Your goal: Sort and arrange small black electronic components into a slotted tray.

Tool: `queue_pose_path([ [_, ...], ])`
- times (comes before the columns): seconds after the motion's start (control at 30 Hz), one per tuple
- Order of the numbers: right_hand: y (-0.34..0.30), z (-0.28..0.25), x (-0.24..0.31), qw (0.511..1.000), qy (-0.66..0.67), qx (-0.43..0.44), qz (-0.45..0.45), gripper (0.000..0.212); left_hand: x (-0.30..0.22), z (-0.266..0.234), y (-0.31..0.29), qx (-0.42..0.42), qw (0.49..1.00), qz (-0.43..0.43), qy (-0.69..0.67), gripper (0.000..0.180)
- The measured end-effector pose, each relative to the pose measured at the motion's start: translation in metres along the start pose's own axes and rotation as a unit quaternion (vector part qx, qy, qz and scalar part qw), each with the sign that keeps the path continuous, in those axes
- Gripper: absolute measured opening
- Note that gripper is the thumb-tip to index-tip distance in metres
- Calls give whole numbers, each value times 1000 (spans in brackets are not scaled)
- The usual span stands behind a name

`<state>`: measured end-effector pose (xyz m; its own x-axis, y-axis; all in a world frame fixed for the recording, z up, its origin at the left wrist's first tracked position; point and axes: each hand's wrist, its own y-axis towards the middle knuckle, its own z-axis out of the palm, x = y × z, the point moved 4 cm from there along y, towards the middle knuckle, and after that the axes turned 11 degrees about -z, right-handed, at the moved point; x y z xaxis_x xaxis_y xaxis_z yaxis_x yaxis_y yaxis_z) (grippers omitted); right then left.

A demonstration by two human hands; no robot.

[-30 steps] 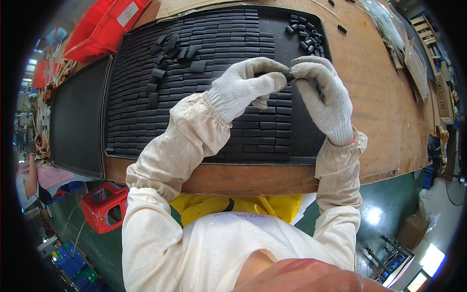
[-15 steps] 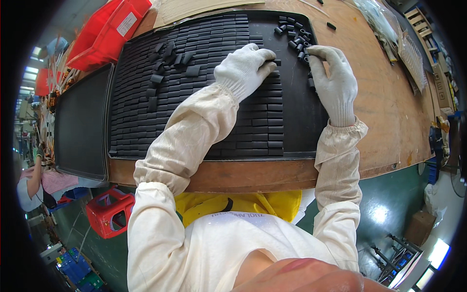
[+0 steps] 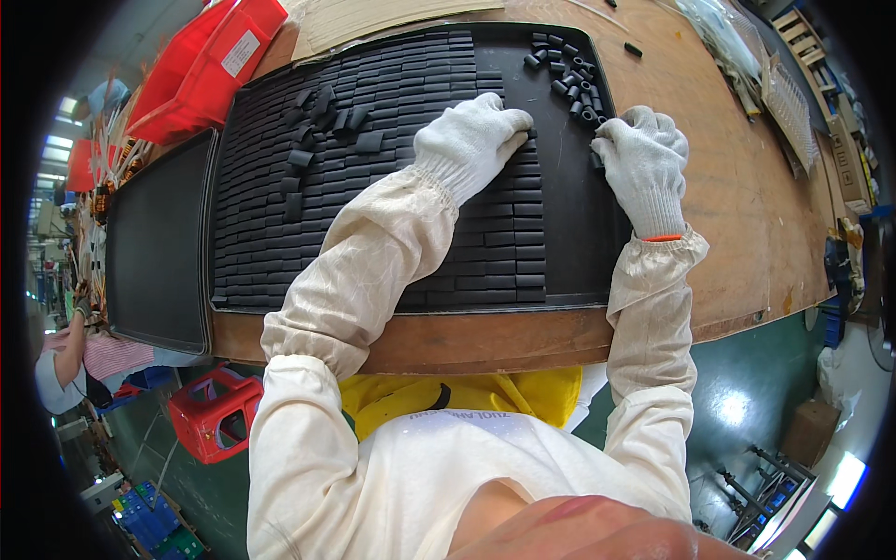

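A large black tray [image 3: 571, 252] holds closely packed rows of short black tubes [image 3: 439, 245]. My left hand [image 3: 471, 142], in a white knitted glove, is closed over the right end of these rows, thumb and fingertips pinched together; whatever they grip is hidden. Along the tray's right wall lies a loose pile of short black tubes [image 3: 581, 86], some showing their round openings. My right hand [image 3: 646, 157], gloved too, is at the near end of that pile, its fingers bent in a pinch. I cannot make out what is between them. Several loose black pieces [image 3: 370, 142] rest on top of the rows.
Left of the tray stands another black tray [image 3: 159, 243]. Behind is a red bin [image 3: 201, 75], with brown cardboard sheets [image 3: 392, 17] at the far edge. One stray tube [image 3: 633, 49] lies on the wooden table [image 3: 737, 215]. A red stool [image 3: 215, 411] is on the floor; another person [image 3: 70, 359] is at far left.
My right hand has drawn slightly nearer from the pile, its spread fingers curling into a pinch. My left hand has shifted slightly nearer, its thumb and fingers closing together.
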<state>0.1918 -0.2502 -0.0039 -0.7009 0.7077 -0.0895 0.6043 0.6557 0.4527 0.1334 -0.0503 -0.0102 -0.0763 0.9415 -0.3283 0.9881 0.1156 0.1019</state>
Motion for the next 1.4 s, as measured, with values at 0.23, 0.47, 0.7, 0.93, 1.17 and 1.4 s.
queue_pose_path([
  [0.23, 4, -2, 9, 999, -15, 26, 33, 23, 6, -3, -5, 5, 1000, -14, 19, 27],
  [0.47, -1, 7, 4, 999, 30, -1, 25, 20, 0, -4, -26, 293, 625, -156, -707, 42],
  [0.7, 10, -6, 10, 995, 40, -96, 2, 15, 3, -2, -26, 236, 595, -239, -730, 38],
  [0.93, 18, -39, 45, 945, 255, -191, -76, 24, 19, 12, -22, 247, 535, -178, -788, 20],
  [1.17, 15, -40, 59, 933, 196, -182, -242, 26, 6, 9, -28, 264, 530, -194, -783, 25],
  [1.4, 12, -41, 45, 952, 218, -190, -101, 23, -1, 1, -32, 287, 571, -176, -748, 29],
])
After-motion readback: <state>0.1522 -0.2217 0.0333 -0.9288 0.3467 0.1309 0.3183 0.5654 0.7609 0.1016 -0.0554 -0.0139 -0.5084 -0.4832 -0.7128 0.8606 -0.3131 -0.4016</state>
